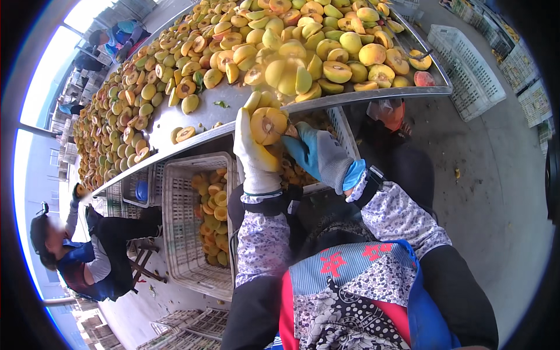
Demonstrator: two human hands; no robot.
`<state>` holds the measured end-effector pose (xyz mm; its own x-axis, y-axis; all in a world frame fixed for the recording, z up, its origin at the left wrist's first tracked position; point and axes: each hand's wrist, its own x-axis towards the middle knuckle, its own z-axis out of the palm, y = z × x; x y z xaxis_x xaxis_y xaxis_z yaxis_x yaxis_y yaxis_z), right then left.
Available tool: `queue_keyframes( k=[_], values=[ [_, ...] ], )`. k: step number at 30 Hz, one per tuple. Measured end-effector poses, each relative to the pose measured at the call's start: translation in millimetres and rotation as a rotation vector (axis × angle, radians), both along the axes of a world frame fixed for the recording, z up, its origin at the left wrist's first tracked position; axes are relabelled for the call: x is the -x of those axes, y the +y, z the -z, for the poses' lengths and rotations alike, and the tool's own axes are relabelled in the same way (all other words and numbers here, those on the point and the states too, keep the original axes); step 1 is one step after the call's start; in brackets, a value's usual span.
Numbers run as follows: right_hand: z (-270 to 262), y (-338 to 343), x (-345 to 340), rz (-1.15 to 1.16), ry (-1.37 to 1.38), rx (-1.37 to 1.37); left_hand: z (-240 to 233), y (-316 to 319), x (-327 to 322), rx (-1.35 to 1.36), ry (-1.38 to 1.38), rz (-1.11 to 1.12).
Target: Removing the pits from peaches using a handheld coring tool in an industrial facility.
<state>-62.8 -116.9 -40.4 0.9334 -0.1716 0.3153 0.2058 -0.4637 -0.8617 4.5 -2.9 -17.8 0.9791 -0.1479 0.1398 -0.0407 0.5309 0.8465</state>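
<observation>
My left hand [258, 148], in a white glove with yellow-stained fingers, holds a halved yellow peach [268, 126], its cut face with the pit area turned up. Close beside it on the right, my right hand [313, 151] wears a blue and grey glove. Its fingers are closed at the fruit's edge around something small and brownish, too hidden to name. Both hands are just off the near edge of a metal table [197, 135] heaped with halved peaches [337, 71]. Under my hands a crate [345, 131] with brownish pieces is partly hidden.
A white plastic crate [175, 218] of peach halves stands below the table at left. An empty-looking white crate [466, 72] lies on the floor at right. A co-worker [83, 258] sits at far left, holding a fruit; another person bends near the table's far end.
</observation>
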Motion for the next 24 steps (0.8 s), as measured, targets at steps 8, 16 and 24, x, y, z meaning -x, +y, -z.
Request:
queue_keyframes(
  k=[8,16,24],
  values=[
    [0,19,-6,-0.046,0.008,-0.138,-3,-2,5,0.108,0.068,-0.006],
    [23,14,-5,-0.170,-0.017,0.110,-3,-10,10,0.008,0.055,-0.125],
    [2,6,10,-0.262,0.328,-0.179,-11,16,-4,-0.328,0.177,0.219]
  ],
)
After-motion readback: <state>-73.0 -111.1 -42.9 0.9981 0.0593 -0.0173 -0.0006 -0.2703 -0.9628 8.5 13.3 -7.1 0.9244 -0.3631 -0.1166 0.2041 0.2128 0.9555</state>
